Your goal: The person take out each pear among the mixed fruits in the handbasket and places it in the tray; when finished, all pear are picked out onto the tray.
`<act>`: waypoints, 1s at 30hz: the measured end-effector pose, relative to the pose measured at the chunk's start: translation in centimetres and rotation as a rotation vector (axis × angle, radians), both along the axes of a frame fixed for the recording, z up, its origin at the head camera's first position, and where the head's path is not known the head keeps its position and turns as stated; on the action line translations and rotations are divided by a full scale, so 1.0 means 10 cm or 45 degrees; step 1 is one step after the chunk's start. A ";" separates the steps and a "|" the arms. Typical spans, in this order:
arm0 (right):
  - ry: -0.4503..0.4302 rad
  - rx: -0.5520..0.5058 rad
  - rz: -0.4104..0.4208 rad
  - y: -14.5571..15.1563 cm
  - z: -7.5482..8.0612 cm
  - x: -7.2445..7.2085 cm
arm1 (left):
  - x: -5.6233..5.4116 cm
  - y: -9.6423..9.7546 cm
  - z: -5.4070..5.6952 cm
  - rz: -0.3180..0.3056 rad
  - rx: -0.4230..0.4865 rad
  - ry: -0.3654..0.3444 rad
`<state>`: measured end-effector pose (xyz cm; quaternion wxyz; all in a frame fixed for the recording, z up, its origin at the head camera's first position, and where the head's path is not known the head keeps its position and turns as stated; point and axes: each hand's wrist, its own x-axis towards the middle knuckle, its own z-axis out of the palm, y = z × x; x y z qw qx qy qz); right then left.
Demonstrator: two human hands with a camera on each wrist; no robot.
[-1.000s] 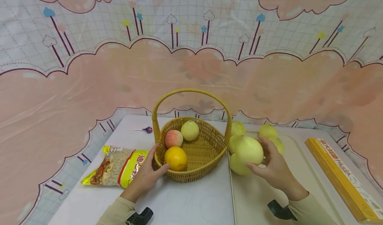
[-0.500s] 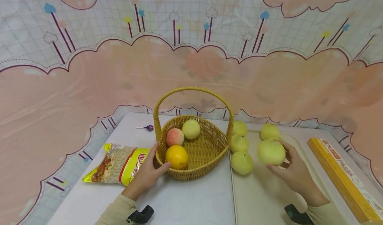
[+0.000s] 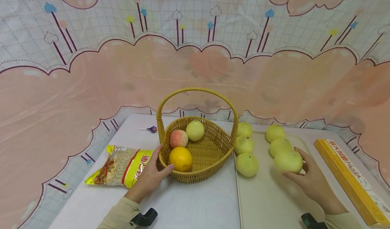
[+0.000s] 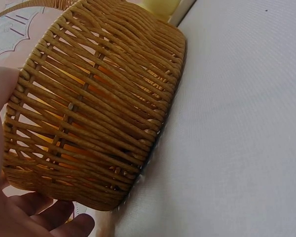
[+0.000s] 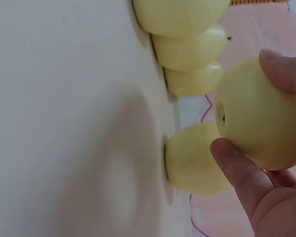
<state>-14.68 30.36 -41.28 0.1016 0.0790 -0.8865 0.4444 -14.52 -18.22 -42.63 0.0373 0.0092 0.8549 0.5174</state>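
Note:
My left hand [image 3: 150, 179] grips the near left rim of a wicker basket [image 3: 199, 176], its thumb over the rim and fingers along the outer wall [image 4: 98, 108]. In the basket are an orange [image 3: 180, 159], a peach [image 3: 178, 139] and a yellow-green pear [image 3: 195, 130]. My right hand [image 3: 315, 183] holds another pear [image 3: 288, 161] between thumb and fingers. The right wrist view shows this held pear [image 5: 266, 116] raised off the tray [image 3: 265, 198]. Two pears [image 3: 280, 147] sit just behind it; three more [image 3: 247, 164] stand in a row along the tray's left side.
A yellow pasta box [image 3: 350, 180] lies along the tray's right side. Left of the basket are a bag of dry pasta [image 3: 118, 167] and a lollipop [image 3: 152, 129]. A patterned cloth [image 3: 195, 66] hangs behind the white table [image 3: 195, 205].
My right hand has carried the pear rightward, from beside the basket and over the left row to the front of the right-hand pears. The left hand stays on the basket.

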 end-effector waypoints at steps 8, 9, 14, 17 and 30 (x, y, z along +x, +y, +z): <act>-0.182 0.061 -0.082 0.06 0.02 0.00 | -0.01 0.00 0.00 0.006 -0.005 0.003; -0.193 0.060 -0.082 0.06 0.01 0.00 | -0.01 0.00 0.00 0.008 -0.010 0.005; -0.204 0.086 -0.068 0.10 0.00 -0.03 | -0.01 0.00 0.00 0.007 -0.014 0.009; -0.178 0.116 -0.044 0.12 -0.02 -0.04 | -0.01 0.00 -0.01 0.006 -0.012 0.011; -0.197 0.183 -0.070 0.16 -0.13 -0.06 | -0.01 0.00 -0.02 0.000 0.004 0.015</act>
